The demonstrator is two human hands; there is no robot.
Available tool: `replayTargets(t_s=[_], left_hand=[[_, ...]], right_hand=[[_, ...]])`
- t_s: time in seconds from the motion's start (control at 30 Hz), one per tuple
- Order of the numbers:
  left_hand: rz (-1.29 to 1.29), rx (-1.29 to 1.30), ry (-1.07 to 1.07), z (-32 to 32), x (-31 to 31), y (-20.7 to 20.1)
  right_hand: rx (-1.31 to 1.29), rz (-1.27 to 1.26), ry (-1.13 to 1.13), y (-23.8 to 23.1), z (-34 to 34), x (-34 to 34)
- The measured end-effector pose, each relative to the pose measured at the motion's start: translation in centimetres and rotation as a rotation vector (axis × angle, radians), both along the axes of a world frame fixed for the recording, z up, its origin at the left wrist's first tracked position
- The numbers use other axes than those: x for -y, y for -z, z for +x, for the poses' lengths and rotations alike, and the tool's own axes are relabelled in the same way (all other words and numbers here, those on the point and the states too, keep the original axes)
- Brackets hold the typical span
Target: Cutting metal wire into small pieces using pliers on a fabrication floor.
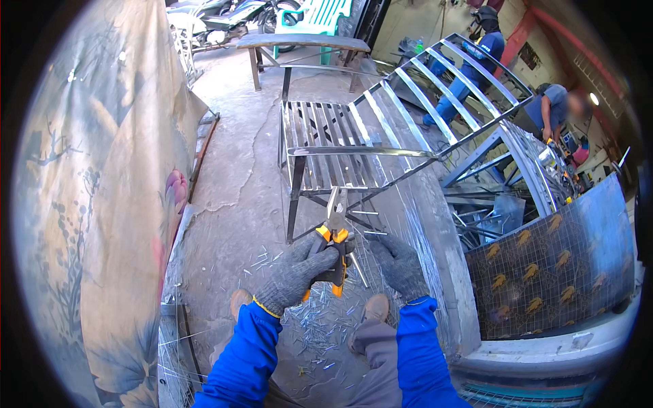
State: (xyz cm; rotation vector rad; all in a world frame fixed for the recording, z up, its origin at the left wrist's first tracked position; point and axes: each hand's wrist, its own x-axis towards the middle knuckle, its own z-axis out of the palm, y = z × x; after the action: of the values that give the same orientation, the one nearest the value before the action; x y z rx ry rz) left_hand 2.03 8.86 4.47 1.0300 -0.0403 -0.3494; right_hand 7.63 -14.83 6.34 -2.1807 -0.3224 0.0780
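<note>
My left hand [296,274], in a grey knit glove, is closed round a pair of pliers [336,216] with orange and black handles. Their metal jaws point up and away from me. To the right, my gloved right hand [403,267] is held low with its fingers curled together; what they hold, if anything, I cannot make out. A short pale rod [375,233] shows at its fingertips. Just beyond the pliers stands a reclining metal chair frame [360,152] with a slatted seat and a long slatted back leaning right.
Cut wire pieces [316,333] litter the floor between my shoes. Long thin rods [423,251] lie beside my right hand. A painted cloth [115,204] hangs at left; a bench [303,42] stands behind the frame. Two people work at the far right, near a patterned panel [544,265].
</note>
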Motion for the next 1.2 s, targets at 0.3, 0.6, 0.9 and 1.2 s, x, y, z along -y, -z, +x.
replayTargets(t_s=[0.3,0.6,0.9,1.2], left_hand=[[0.034,-0.050,-0.009,-0.6,-0.4,-1.2],[-0.226,-0.180,-0.029,-1.0,-0.4,-1.6],[-0.183,-0.337,0.122,-2.2,2.1,-1.6],[-0.139,-0.293,0.142,-2.3,4.6,0.7]], right_hand=[[0.084,-0.046,0.006,0.3,-0.1,-0.2],[0.224,-0.170,-0.029,1.5,0.9,0.9],[0.312,-0.416,-0.001,2.3,1.2,2.0],[0.126,0.098,-0.042,0.8,0.4,-1.0]])
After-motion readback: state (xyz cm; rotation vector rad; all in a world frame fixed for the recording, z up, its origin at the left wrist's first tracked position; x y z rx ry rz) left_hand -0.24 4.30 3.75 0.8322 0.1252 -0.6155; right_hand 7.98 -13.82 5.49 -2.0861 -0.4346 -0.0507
